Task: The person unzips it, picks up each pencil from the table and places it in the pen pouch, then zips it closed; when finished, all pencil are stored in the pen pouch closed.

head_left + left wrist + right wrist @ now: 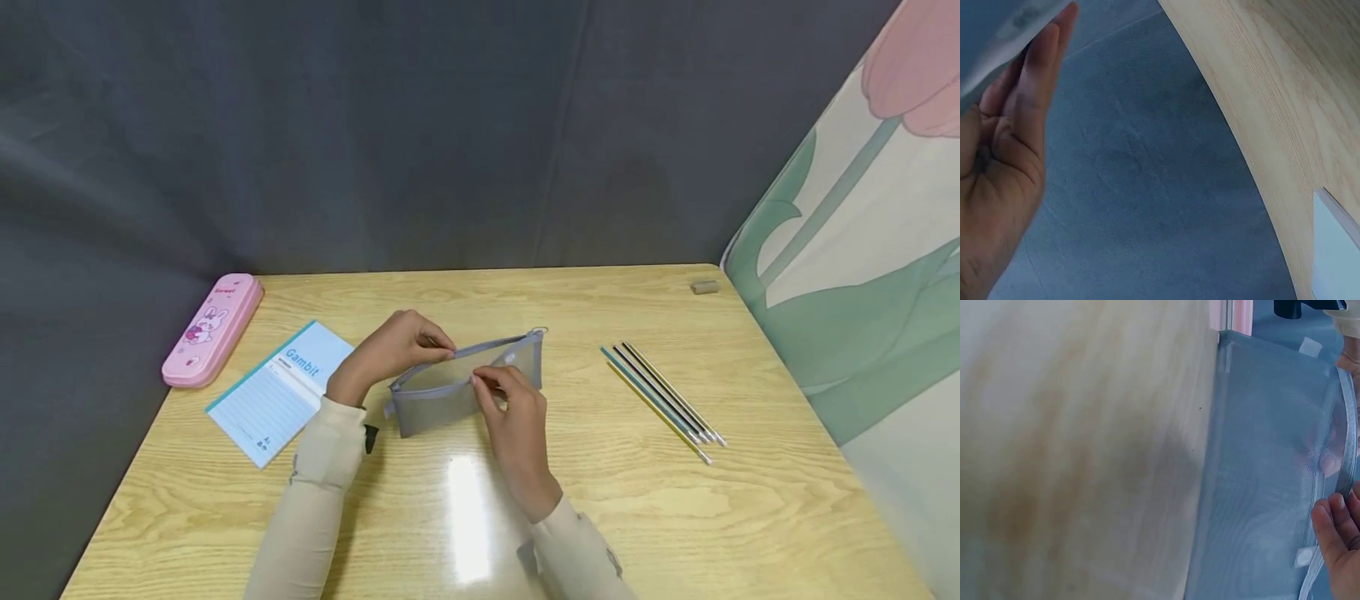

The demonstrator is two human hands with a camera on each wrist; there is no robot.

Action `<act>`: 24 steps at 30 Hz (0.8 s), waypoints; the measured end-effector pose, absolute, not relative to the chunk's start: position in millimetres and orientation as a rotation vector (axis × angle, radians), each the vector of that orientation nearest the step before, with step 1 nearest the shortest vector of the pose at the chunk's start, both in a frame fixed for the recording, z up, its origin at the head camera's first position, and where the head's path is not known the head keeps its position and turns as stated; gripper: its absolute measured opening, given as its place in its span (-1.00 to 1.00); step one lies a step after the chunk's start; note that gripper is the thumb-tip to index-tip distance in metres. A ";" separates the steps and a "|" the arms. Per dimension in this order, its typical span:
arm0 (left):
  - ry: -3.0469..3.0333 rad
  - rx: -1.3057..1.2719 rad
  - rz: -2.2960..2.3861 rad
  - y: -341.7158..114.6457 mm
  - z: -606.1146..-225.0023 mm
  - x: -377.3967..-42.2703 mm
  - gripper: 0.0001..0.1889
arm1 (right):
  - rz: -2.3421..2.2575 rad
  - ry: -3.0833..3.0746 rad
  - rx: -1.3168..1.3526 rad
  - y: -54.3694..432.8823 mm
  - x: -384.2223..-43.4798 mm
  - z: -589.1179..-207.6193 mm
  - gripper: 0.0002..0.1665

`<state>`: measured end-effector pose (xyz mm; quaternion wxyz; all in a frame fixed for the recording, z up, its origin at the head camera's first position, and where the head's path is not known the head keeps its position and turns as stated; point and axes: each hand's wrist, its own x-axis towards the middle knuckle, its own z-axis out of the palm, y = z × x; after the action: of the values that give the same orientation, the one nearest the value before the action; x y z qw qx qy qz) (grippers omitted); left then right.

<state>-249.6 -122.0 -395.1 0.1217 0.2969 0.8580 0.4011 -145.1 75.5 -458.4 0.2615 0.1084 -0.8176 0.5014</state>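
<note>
A grey see-through mesh zip pouch [438, 410] stands on the table between both hands, its zipped top edge parted. The left hand [405, 343] pinches the far rim of the opening. On the near rim, the right hand [517, 421] pinches the edge between thumb and fingers. From the right wrist, the pouch's mesh side [1266, 469] fills the middle, with the right fingers [1329, 534] at its zip edge. The left wrist view has the left hand [1007, 162] at the pouch, which is cut off at the upper corner.
A blue notebook [273, 400] lies left of the pouch, beside a pink pencil case [212, 331]. Several pencils [660, 392] lie to the right. A small grey-brown object [704, 287] sits near the far right corner. Dark cloth [420, 133] hangs behind the wooden table [660, 533].
</note>
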 end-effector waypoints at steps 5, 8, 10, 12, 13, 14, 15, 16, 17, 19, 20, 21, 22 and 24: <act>2.620 0.782 1.137 -121.4 -395.0 -242.6 -0.85 | 1.410 -2.189 0.204 81.9 -145.2 -461.5 -0.91; 2.663 0.716 1.140 -122.4 -395.1 -237.0 -0.85 | 1.459 -2.190 0.159 85.9 -146.2 -461.7 -0.92; 2.682 0.684 1.150 -123.0 -394.7 -232.6 -0.86 | 1.486 -2.199 0.133 88.7 -147.2 -461.9 -0.93; 2.703 0.654 1.157 -123.1 -392.8 -227.4 -0.86 | 1.504 -2.219 0.102 91.8 -148.0 -461.4 -0.94; 2.715 0.636 1.159 -122.9 -391.7 -224.7 -0.86 | 1.500 -2.236 0.087 93.4 -148.5 -461.6 -0.95; 2.728 0.617 1.159 -122.4 -390.3 -221.8 -0.87 | 1.500 -2.256 0.065 95.2 -149.0 -461.3 -0.95; 2.743 0.597 1.157 -121.7 -388.7 -218.7 -0.87 | 1.501 -2.272 0.046 96.8 -150.0 -461.9 -0.95; 2.759 0.578 1.151 -120.8 -387.7 -216.1 -0.87 | 1.504 -2.290 0.026 98.5 -150.9 -462.1 -0.95; 2.778 0.559 1.146 -119.7 -386.6 -213.7 -0.87 | 1.506 -2.310 0.006 100.3 -152.0 -462.7 -0.95; 2.818 0.524 1.145 -117.3 -385.3 -209.1 -0.85 | 1.502 -2.351 -0.026 103.9 -154.9 -464.9 -0.95; 2.840 0.506 1.147 -115.9 -384.8 -207.1 -0.85 | 1.514 -2.364 -0.033 105.7 -156.6 -466.3 -0.95; 2.862 0.485 1.152 -114.4 -384.5 -205.2 -0.84 | 1.528 -2.376 -0.038 107.6 -158.5 -467.7 -0.95; 2.885 0.469 1.158 -112.9 -384.5 -203.4 -0.83 | 1.542 -2.389 -0.044 109.5 -160.3 -469.0 -0.94; 2.920 0.433 1.176 -110.2 -384.4 -199.6 -0.82 | 1.575 -2.410 -0.051 113.2 -164.4 -471.7 -0.95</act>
<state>-199.6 -110.2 -384.4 -0.0178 0.1362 0.9188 0.3700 -164.4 113.2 -471.7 0.1306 -0.0174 -0.8299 0.5421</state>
